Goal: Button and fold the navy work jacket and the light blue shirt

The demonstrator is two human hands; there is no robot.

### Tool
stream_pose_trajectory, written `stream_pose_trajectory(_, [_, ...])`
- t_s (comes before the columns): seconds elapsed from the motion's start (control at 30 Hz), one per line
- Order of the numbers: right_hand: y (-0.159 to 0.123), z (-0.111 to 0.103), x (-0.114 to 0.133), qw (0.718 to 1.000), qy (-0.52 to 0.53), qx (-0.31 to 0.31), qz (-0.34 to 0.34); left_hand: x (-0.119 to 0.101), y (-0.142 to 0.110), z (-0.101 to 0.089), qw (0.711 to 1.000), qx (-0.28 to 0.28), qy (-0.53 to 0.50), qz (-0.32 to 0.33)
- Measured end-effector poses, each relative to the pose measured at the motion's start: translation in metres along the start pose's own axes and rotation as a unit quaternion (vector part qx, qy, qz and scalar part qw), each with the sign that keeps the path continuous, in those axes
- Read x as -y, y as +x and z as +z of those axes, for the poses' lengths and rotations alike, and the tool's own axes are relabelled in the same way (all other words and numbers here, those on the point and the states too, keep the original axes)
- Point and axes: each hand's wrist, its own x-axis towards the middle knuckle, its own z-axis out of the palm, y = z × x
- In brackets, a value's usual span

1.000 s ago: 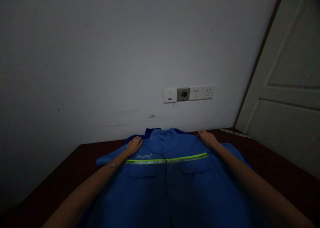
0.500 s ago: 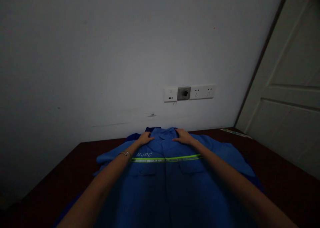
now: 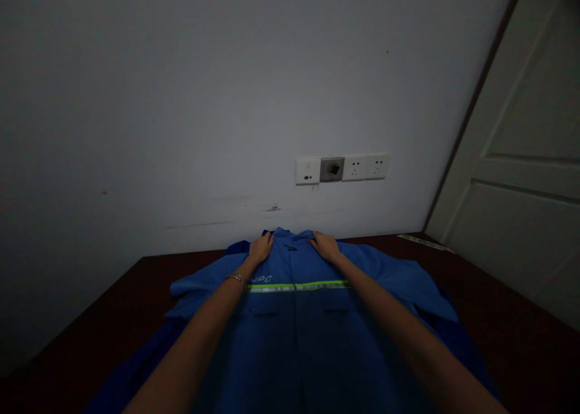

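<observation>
A light blue work shirt [image 3: 294, 335] with a yellow-green and silver reflective stripe and white letters on the chest lies front up, its collar towards the wall. My left hand [image 3: 261, 248] is closed on the left side of the collar. On the collar's other side, my right hand [image 3: 324, 245] grips the cloth with its fingers curled. Beneath the shirt lies a darker blue garment [image 3: 136, 368], showing at the left, at the lower right and behind the collar. My forearms cover part of the stripe and letters.
The dark red tabletop [image 3: 181, 263] runs up to a pale wall [image 3: 158, 112]. A row of sockets and switch plates [image 3: 342, 168] is set low on the wall. At the right stand a panelled door [image 3: 525, 220] and a printed strip [image 3: 426, 243] on the table.
Both hands have moved inward from the shoulders to the collar and closed on it. The collar is slightly lifted and bunched, and more of the darker garment shows at both sides.
</observation>
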Motion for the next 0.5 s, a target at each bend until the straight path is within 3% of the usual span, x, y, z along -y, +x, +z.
stream_pose_trajectory(0.13, [-0.008, -0.016, -0.009, 0.999, -0.030, 0.005, -0.011, 0.012, 0.003, -0.013, 0.999, 0.041, -0.023, 0.020])
stream_pose_trajectory(0.3, [-0.023, -0.045, -0.053, 0.998, -0.066, 0.001, 0.024, 0.046, 0.006, -0.054, 0.989, 0.118, -0.056, 0.066])
stream_pose_trajectory(0.5, [-0.049, -0.054, -0.095, 0.995, -0.083, 0.038, -0.047, 0.088, -0.009, -0.090, 0.953, 0.292, -0.051, 0.057])
